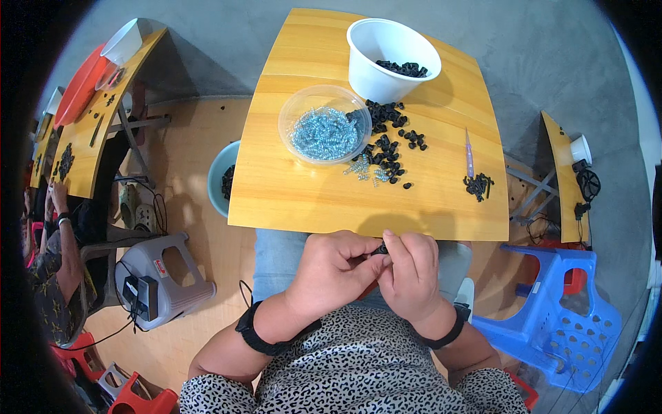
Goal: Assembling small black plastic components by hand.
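Springs (324,135) lie in a tub (298,105), left of the tool (469,159).

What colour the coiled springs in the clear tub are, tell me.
Silvery blue; the springs show best in the head view.

At left a co-worker (52,298) sits by a side counter (84,172) bearing a red basin (80,88), near clogs (128,204), a grey stool (165,295) and a red stool (143,398), while at right a blue stool (539,303) stands near a second counter (563,185) with a white bowl (580,149) and black coil (588,196).
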Available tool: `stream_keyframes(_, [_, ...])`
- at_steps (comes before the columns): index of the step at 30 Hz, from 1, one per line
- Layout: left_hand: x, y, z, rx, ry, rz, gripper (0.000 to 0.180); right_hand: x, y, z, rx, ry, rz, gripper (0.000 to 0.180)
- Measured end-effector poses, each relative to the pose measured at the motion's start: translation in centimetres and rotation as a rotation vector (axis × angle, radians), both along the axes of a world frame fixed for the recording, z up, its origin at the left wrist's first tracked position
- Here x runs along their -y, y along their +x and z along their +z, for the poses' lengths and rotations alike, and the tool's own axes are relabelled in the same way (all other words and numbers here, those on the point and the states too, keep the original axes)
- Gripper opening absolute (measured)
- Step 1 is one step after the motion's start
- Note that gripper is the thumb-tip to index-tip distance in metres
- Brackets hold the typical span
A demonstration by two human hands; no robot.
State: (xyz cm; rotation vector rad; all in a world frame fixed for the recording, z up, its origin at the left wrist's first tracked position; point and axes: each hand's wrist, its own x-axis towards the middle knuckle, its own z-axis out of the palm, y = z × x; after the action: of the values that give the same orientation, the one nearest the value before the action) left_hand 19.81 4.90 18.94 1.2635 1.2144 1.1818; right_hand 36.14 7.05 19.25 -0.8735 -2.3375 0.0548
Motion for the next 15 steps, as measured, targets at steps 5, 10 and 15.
stream_keyframes(5, [0.1, 0.0, 1.1, -0.085, 0.007, 0.024, 0.017, -0.5, 0.0, 0.0, -0.062, -0.005, 0.042, 0.055])
stream_keyframes(10, [0.1, -0.1, 0.9, -0.100, 0.042, 0.050, 0.016, -1.1, 0.1, 0.6, -0.047, 0.010, 0.082, 0.054])
stream_keyframes(15, [0.2, 0.0, 0.8, -0.099, 0.024, 0.058, 0.015, -1.6, 0.4, 0.8, 0.017, 0.003, 0.154, 0.053])
